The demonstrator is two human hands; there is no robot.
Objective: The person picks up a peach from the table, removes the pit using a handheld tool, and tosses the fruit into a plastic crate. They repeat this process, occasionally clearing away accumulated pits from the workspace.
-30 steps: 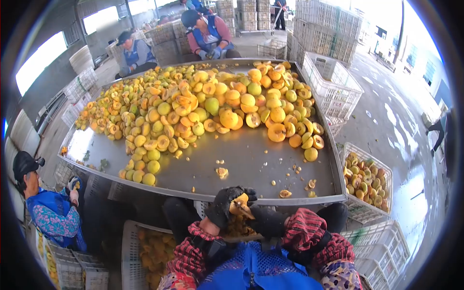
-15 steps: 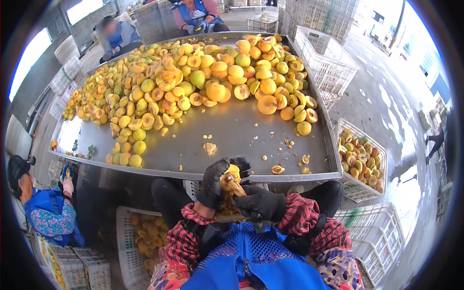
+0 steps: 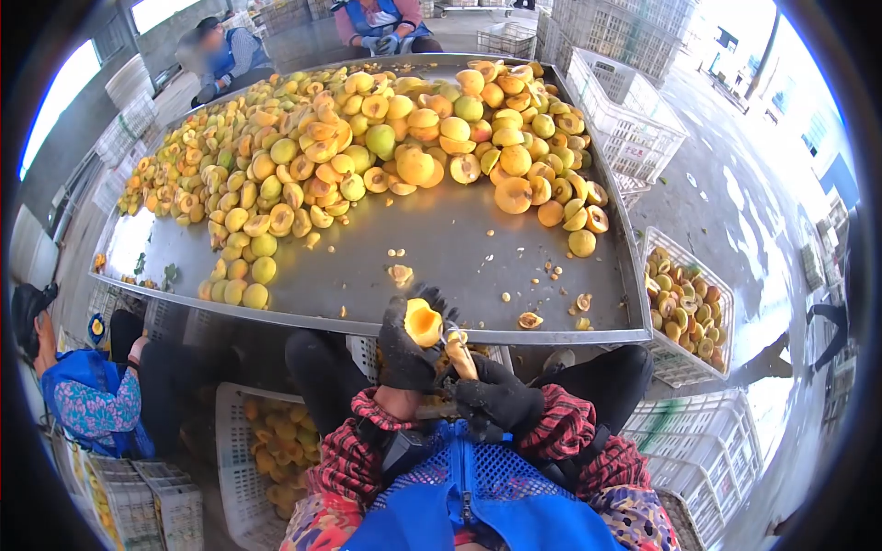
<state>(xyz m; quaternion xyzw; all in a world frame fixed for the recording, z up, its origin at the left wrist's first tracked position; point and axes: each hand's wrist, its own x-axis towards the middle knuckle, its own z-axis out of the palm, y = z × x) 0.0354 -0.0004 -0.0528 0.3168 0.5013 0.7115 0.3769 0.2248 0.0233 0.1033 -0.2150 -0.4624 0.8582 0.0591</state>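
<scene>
In my black-gloved left hand (image 3: 404,354) is a yellow peach half (image 3: 424,322), its hollowed cut face turned up toward me. My right hand (image 3: 496,397), gloved in black too, is closed around a short wooden-handled tool (image 3: 463,358). The tool's upper end is just right of and below the peach half, apart from its cut face; its working tip is too small to make out. Both hands are over my lap at the near edge of the metal table (image 3: 367,285). A heap of whole and halved peaches (image 3: 312,151) covers the table's far side.
Scraps and pits (image 3: 401,274) dot the near tabletop. A crate of peach halves (image 3: 684,308) stands right of the table, another crate (image 3: 234,459) by my left leg. An upturned-looking white crate (image 3: 703,441) is at my right. Co-workers sit at the left (image 3: 96,395) and far side.
My left hand has turned the peach half to show its hollow. The tool, which was against the fruit, has drawn away slightly down and right with my right hand.
</scene>
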